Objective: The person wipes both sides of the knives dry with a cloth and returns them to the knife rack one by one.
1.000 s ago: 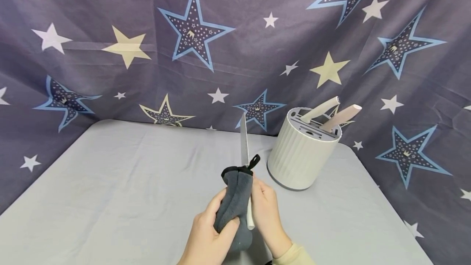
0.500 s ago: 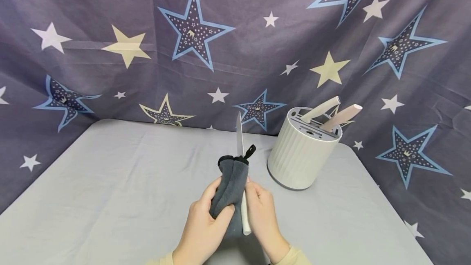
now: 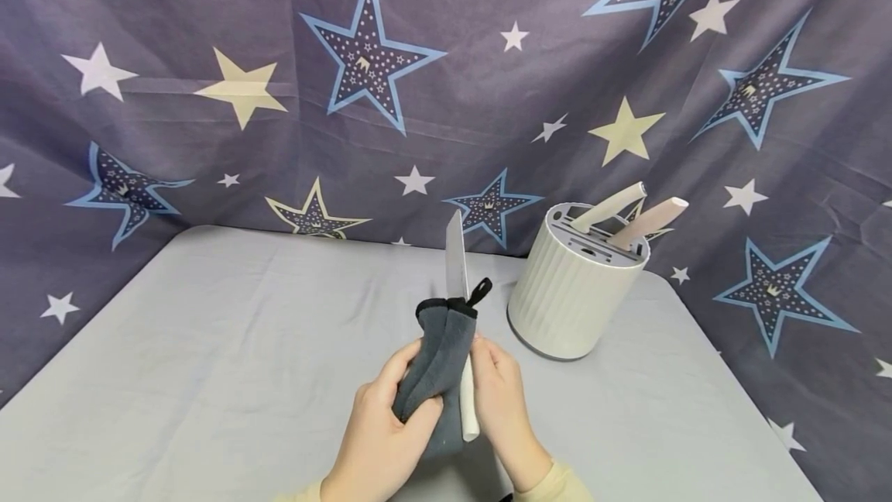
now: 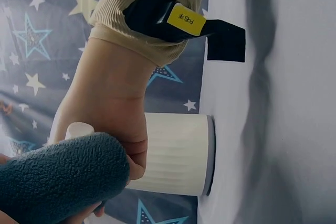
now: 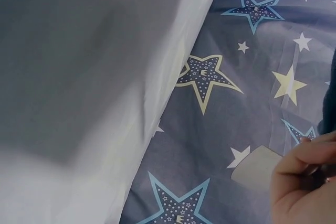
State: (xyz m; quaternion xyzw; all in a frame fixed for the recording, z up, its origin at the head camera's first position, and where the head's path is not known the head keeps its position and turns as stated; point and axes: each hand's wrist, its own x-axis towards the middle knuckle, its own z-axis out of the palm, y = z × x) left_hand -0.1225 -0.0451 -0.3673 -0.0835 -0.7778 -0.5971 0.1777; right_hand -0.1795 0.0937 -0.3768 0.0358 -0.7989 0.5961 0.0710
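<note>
In the head view a kitchen knife stands point up in front of me. Its broad blade (image 3: pixel 456 258) rises above a dark grey cloth (image 3: pixel 446 347) with black trim and a loop. My left hand (image 3: pixel 383 424) grips the folded cloth, its thumb across the near side. On the other side my right hand (image 3: pixel 500 390) holds the knife by its white handle (image 3: pixel 469 409); some of its fingers are hidden behind handle and cloth. The left wrist view shows the cloth (image 4: pixel 68 177) close to the handle's end (image 4: pixel 80 129). Part of the blade (image 5: pixel 257 169) appears in the right wrist view.
A round ribbed cream knife block (image 3: pixel 574 293) stands on the table at the right, behind my right hand. A cream handle (image 3: pixel 609 208) and a pink handle (image 3: pixel 648 223) stick out of its top. Behind the grey-covered table (image 3: pixel 230 347) hangs a star-patterned curtain (image 3: pixel 460 138).
Over the last second both hands shifted slightly, with the cloth a little higher. Since half a second ago, the knife has turned, showing more of the blade's flat side.
</note>
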